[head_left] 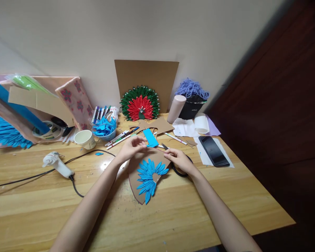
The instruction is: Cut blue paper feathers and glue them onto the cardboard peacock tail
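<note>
My left hand (132, 148) pinches a blue strip (150, 137), paper or foam, between thumb and fingers. My right hand (180, 160) is closed around black-handled scissors (182, 174), whose blades point left towards the strip. Below both hands lies a fan-shaped piece of cardboard (134, 171) on the table. Blue petal-like pieces (147, 178) cover part of it, spreading out from a bare spot at its right. A single blue petal (99, 154) rests on the table to the left.
At left lie a white glue gun (58, 166) with its cord and a paper cup (85, 139). Behind are a bowl of blue pieces (104, 128), markers (120, 138) and a red-green feathered fan (140, 105) before cardboard (152, 75). A phone (214, 151) lies right.
</note>
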`<act>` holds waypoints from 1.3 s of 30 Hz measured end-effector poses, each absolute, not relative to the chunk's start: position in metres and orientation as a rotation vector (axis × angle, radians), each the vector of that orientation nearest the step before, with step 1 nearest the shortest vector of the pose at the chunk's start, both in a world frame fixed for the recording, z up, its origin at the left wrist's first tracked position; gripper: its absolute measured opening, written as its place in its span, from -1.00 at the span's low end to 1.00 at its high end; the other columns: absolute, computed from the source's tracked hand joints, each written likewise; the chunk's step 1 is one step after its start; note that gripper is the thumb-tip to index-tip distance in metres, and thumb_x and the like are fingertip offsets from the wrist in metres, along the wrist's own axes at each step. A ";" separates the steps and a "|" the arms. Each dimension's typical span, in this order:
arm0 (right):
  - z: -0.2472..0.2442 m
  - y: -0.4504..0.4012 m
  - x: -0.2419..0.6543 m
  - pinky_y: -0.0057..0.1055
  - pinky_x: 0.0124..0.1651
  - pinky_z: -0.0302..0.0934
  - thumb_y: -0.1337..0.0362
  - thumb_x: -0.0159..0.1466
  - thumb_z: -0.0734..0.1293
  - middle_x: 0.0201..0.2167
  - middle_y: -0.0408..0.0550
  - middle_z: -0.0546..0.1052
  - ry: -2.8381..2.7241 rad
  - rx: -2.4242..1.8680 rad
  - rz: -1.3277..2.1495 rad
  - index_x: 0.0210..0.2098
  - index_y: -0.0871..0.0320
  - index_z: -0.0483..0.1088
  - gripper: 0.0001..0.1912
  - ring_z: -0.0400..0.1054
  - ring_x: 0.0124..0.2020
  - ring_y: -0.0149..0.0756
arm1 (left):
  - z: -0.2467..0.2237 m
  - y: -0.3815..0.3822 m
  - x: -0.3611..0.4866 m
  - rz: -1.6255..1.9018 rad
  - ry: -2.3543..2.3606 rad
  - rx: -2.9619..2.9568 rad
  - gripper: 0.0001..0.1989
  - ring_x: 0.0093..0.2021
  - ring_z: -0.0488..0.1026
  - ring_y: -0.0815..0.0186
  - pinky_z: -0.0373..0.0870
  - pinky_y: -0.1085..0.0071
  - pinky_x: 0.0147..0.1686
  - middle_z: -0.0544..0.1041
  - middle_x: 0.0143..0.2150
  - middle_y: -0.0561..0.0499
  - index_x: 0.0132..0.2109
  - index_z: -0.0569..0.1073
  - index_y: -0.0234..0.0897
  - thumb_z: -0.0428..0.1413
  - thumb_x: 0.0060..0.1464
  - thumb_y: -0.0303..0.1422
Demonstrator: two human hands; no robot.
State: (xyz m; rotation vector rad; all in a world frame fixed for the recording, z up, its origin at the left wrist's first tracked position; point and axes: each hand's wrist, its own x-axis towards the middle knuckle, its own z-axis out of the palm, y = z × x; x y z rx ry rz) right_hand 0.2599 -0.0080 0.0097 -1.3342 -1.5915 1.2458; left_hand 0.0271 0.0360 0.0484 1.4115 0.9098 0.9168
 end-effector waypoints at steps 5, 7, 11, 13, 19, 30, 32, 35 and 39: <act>0.011 -0.009 0.255 -0.48 -0.35 0.15 0.12 0.12 0.27 -0.45 -0.13 0.44 -1.602 -1.373 1.198 -0.40 0.16 0.39 -0.78 0.30 -0.40 -0.34 | 0.055 0.039 0.023 0.967 0.938 1.434 -0.61 -0.38 0.47 0.33 0.42 0.37 -0.32 0.49 -0.19 -0.13 -0.20 0.39 -0.35 0.26 -0.26 -0.35; 0.010 -0.010 0.252 -0.48 -0.40 0.14 0.11 0.12 0.27 -0.48 -0.14 0.43 -1.587 -1.388 1.202 -0.39 0.16 0.39 -0.77 0.29 -0.44 -0.35 | 0.056 0.039 0.020 0.935 0.977 1.381 -0.59 -0.39 0.48 0.31 0.43 0.35 -0.33 0.52 -0.30 -0.11 -0.21 0.39 -0.37 0.27 -0.30 -0.39; 0.006 -0.012 0.245 -0.49 -0.50 0.13 0.08 0.13 0.25 -0.50 -0.16 0.42 -1.514 -1.364 1.292 -0.35 0.15 0.37 -0.74 0.28 -0.52 -0.38 | 0.060 0.040 0.015 0.854 1.053 1.273 -0.59 -0.42 0.49 0.28 0.42 0.32 -0.32 0.53 -0.46 -0.05 -0.23 0.40 -0.39 0.28 -0.33 -0.46; 0.005 -0.013 0.241 -0.48 -0.49 0.16 0.08 0.13 0.25 -0.47 -0.14 0.43 -1.481 -1.339 1.326 -0.34 0.15 0.36 -0.74 0.30 -0.51 -0.36 | 0.063 0.039 0.013 0.846 1.065 1.258 -0.59 -0.42 0.50 0.28 0.41 0.30 -0.30 0.54 -0.47 -0.04 -0.22 0.40 -0.39 0.28 -0.33 -0.48; 0.005 -0.015 0.232 -0.42 -0.25 0.22 0.12 0.12 0.27 -0.35 -0.07 0.49 -1.459 -1.291 1.285 -0.33 0.18 0.40 -0.75 0.36 -0.31 -0.28 | 0.072 0.037 0.008 0.821 1.035 1.269 -0.65 -0.37 0.51 0.24 0.40 0.27 -0.25 0.56 -0.41 -0.08 -0.27 0.43 -0.40 0.28 -0.31 -0.44; -0.002 0.001 0.215 -0.31 -0.07 0.18 0.18 0.18 0.20 -0.24 -0.02 0.52 -1.540 -1.227 1.178 -0.27 0.19 0.46 -0.72 0.35 -0.18 -0.22 | 0.051 0.037 0.020 0.519 0.784 1.505 -0.74 -0.38 0.49 0.31 0.41 0.41 -0.36 0.54 -0.39 -0.11 -0.31 0.41 -0.41 0.23 -0.20 -0.37; -0.006 0.005 0.213 -0.28 -0.05 0.16 0.20 0.18 0.20 -0.25 -0.02 0.52 -1.581 -1.234 1.129 -0.28 0.19 0.47 -0.73 0.36 -0.18 -0.21 | 0.043 0.038 0.026 0.459 0.741 1.526 -0.73 -0.40 0.48 0.34 0.41 0.43 -0.38 0.54 -0.39 -0.09 -0.29 0.41 -0.41 0.22 -0.18 -0.37; -0.010 0.007 0.212 -0.28 -0.06 0.17 0.22 0.18 0.21 -0.27 -0.02 0.53 -1.595 -1.267 1.079 -0.30 0.19 0.47 -0.75 0.37 -0.20 -0.21 | 0.032 0.039 0.030 0.401 0.710 1.524 -0.73 -0.40 0.47 0.35 0.40 0.44 -0.39 0.54 -0.39 -0.10 -0.27 0.40 -0.42 0.21 -0.16 -0.37; -0.012 0.005 0.213 -0.28 -0.06 0.18 0.25 0.18 0.21 -0.27 -0.02 0.53 -1.600 -1.268 1.058 -0.29 0.18 0.47 -0.77 0.37 -0.20 -0.23 | 0.024 0.043 0.029 0.377 0.707 1.535 -0.75 -0.39 0.47 0.35 0.39 0.44 -0.38 0.54 -0.37 -0.12 -0.27 0.40 -0.42 0.19 -0.14 -0.37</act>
